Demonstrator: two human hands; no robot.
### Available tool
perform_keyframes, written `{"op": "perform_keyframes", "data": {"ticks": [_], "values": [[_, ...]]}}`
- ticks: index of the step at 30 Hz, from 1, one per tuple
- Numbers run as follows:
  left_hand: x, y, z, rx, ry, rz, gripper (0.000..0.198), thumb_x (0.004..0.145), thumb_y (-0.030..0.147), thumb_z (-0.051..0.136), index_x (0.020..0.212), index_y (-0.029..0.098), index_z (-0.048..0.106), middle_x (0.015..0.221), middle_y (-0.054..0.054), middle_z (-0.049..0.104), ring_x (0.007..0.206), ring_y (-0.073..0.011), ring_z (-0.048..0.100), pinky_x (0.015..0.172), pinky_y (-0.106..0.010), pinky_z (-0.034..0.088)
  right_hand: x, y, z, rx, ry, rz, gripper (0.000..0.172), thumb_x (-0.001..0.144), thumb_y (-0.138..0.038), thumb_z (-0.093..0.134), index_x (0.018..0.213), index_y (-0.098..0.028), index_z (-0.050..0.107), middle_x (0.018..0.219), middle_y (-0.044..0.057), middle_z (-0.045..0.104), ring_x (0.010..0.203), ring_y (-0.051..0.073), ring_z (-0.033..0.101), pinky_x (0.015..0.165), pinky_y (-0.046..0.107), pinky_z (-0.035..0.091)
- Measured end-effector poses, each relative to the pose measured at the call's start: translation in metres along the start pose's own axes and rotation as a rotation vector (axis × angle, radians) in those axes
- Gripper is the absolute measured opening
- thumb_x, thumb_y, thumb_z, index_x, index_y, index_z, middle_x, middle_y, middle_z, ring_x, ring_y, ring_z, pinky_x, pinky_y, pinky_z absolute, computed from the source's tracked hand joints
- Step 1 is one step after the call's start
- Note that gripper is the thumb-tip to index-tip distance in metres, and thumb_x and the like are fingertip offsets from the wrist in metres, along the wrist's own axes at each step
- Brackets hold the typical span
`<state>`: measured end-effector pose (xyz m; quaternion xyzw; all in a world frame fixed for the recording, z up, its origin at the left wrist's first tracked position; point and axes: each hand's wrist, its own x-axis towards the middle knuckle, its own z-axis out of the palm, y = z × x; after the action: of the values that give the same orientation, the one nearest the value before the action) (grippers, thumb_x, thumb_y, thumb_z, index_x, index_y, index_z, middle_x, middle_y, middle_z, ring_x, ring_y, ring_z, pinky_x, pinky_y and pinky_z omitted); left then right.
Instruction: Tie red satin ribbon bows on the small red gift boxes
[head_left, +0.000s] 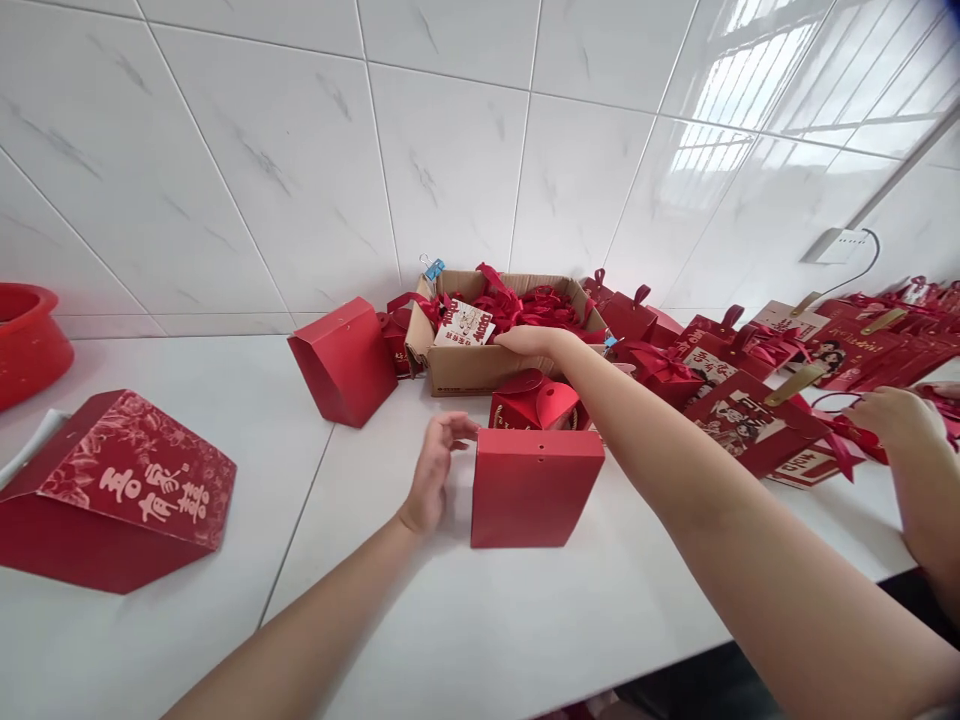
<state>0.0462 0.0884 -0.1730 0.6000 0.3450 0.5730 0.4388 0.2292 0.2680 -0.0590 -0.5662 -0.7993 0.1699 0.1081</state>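
One red box point(536, 488) beside left hand point(437, 470)

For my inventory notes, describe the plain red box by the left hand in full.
The red box looks like matte card, plain, with two small holes near its upper edge. It stands upright on the white table, broad face to the camera. The open left hand is at its left edge; contact is unclear. A flap-topped box stands just behind it.
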Motion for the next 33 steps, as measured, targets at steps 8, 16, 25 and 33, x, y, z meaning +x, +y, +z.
{"op": "perform_keyframes", "data": {"ticks": [8, 16, 25, 33], "values": [[0.020, -0.007, -0.005, 0.207, 0.285, -0.267, 0.041, 0.085, 0.042, 0.054, 0.120, 0.024, 0.042, 0.094, -0.002, 0.056, 0.082, -0.0167, 0.060, 0.077, -0.032, 0.047, -0.024, -0.014, -0.005, 0.155, -0.168, -0.195, 0.029, 0.081, -0.021, 0.055, 0.109, -0.023, 0.064, 0.107, 0.003, 0.072, 0.087, 0.017, 0.066, 0.069, 0.025, 0.049], [0.019, -0.007, -0.005, 0.226, 0.246, -0.228, 0.040, 0.086, 0.038, 0.054, 0.122, 0.025, 0.041, 0.089, -0.001, 0.057, 0.080, -0.0156, 0.058, 0.076, -0.031, 0.048, -0.003, -0.039, 0.002, 0.131, -0.482, -0.237, 0.038, 0.068, -0.011, 0.063, 0.098, -0.029, 0.077, 0.101, 0.000, 0.076, 0.086, 0.022, 0.070, 0.074, 0.029, 0.053], [0.024, -0.010, -0.014, 0.421, 0.319, 0.014, 0.079, 0.085, 0.028, 0.056, 0.151, 0.026, 0.013, 0.092, -0.001, 0.060, 0.077, -0.0148, 0.057, 0.073, -0.029, 0.047, -0.001, -0.047, 0.023, -0.071, -0.452, -0.269, 0.037, 0.070, -0.017, 0.066, 0.105, -0.026, 0.075, 0.108, 0.004, 0.074, 0.091, 0.025, 0.069, 0.073, 0.030, 0.053], [0.025, -0.019, -0.016, 0.433, 0.309, 0.062, 0.068, 0.085, 0.027, 0.057, 0.145, 0.025, 0.027, 0.093, -0.003, 0.061, 0.093, -0.0185, 0.060, 0.078, -0.031, 0.048, -0.009, -0.050, 0.028, -0.214, -0.220, -0.348, 0.068, 0.075, -0.026, 0.068, 0.140, -0.023, 0.050, 0.152, 0.009, 0.040, 0.137, 0.034, 0.037, 0.109, 0.041, 0.037]]}}
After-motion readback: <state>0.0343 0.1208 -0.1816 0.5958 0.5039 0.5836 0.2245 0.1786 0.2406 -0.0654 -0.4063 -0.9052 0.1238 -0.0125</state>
